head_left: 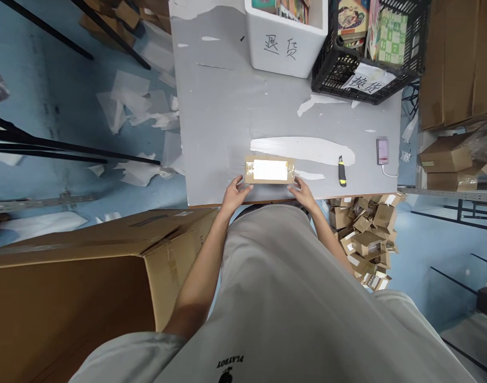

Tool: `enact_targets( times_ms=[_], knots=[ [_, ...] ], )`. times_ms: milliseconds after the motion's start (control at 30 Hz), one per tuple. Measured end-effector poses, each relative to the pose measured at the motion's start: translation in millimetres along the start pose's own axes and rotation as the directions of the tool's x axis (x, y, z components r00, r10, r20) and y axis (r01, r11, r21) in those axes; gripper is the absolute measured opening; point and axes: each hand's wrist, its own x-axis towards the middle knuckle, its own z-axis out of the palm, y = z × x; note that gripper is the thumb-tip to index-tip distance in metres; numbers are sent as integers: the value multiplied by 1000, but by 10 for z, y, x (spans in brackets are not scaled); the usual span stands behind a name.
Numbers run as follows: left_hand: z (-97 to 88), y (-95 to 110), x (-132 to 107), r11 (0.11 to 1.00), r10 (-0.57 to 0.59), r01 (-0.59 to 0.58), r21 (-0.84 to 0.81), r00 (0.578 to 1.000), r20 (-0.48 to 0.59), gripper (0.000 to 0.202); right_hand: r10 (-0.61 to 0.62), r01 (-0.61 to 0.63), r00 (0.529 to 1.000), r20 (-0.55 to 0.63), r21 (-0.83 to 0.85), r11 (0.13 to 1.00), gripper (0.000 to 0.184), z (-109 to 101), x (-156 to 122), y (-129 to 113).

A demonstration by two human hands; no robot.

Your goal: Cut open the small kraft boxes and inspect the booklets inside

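A small flat cardboard parcel (270, 170) with a white label and clear tape lies near the front edge of the grey table (219, 117). My left hand (236, 191) grips its left end, fingers curled around the edge. At the parcel's right end my right hand (304, 190) does the same with bent fingers. The parcel rests flat on the table between both hands.
A yellow-black box cutter (341, 172) and a phone on a cable (382, 150) lie to the right. At the back stand a white bin (285, 45) and a black crate (363, 69). A big open carton (79, 276) is at left, small boxes (366, 234) are piled at right.
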Motion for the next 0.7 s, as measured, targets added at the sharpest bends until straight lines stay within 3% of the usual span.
enact_targets(
  times_ms=[133,267,367,567,700],
  knots=[
    [63,-8,-69,999,8,-9,53,1000,21,75,-44,44,995,86,-7,999,97,61,-31,6],
    [45,44,-149,987,96,-90,134,995,-38,64,-126,125,991,39,28,992,94,34,-48,-85],
    [-7,87,-172,984,162,-152,96,981,-109,59,-186,185,982,23,44,982,92,-28,-12,-164],
    [-28,148,-74,994,107,-104,33,990,-89,52,-127,126,990,60,18,992,97,1,101,-222],
    [1,164,-6,997,73,-70,39,994,-84,55,-199,199,980,2,-41,979,93,110,52,-211]
  ],
)
